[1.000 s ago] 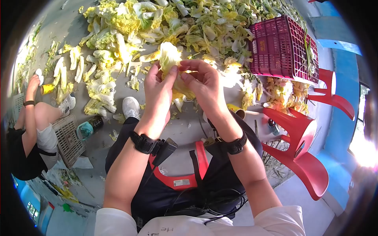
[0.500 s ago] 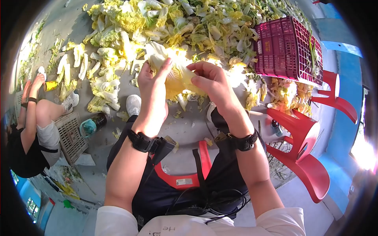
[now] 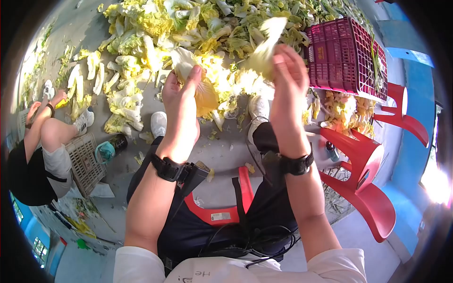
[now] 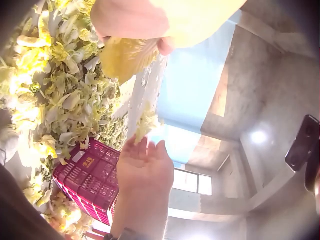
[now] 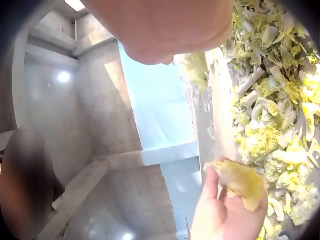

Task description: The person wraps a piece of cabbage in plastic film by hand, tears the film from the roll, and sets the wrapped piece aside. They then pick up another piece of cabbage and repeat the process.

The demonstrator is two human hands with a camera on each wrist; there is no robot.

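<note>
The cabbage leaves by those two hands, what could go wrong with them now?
The left hand grips a thin yellow napa cabbage leaf, so it might tear. The pale napa cabbage leaf at the right hand looks blurred, so it may be moving fast and could land in the wrong spot. A leaf scrap lies beside a white shoe, so someone might slip.

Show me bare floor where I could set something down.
Mostly bare floor lies between the wearer's white shoes and the red seat, with small scraps; another patch lies between beige crate and left leg. Crowded: the leaf pile beside the purple crate.
</note>
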